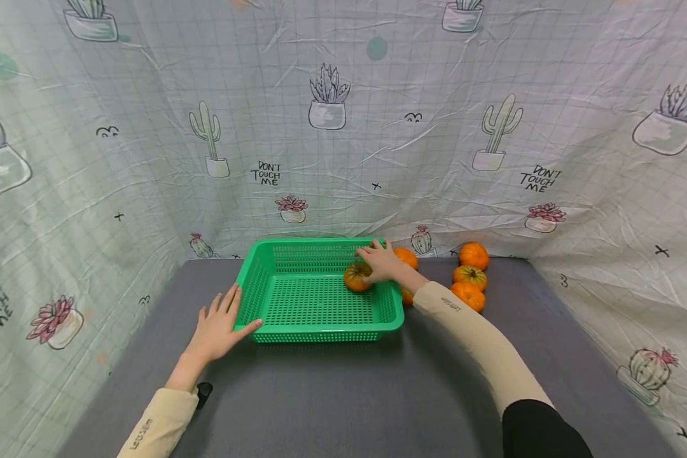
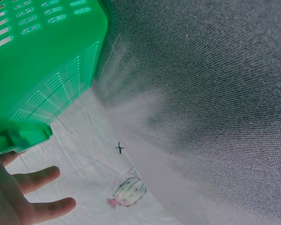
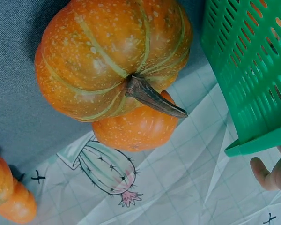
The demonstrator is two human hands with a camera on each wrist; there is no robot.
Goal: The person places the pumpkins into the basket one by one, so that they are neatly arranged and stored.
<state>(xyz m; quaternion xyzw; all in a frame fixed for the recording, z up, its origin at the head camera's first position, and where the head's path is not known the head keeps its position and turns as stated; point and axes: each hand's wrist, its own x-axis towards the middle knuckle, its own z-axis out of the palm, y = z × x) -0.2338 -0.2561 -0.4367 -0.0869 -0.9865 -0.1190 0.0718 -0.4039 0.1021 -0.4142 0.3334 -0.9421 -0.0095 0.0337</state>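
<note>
A green plastic basket (image 1: 320, 329) with slotted walls stands on the grey table. Inside, toward its right end, sits a small orange pumpkin (image 1: 353, 278) with greenish ribs. My right hand (image 1: 380, 263) reaches over the basket's right rim, fingers spread above the pumpkin and thumb right at its side. At the left rim, my left hand (image 1: 217, 326) lies with straight, spread fingers, thumb over the front left corner. In the left wrist view, the left hand's fingers (image 2: 40, 180) extend past the basket's rim. Most of the right hand is hidden in the right wrist view.
Just outside the basket's right wall are a ribbed pumpkin (image 3: 112, 56) with a brown stem and an orange pumpkin (image 3: 136, 129) behind it. Three more pumpkins (image 1: 470, 277) stand in a row farther right. A patterned cloth (image 1: 343, 159) hangs behind and around the table.
</note>
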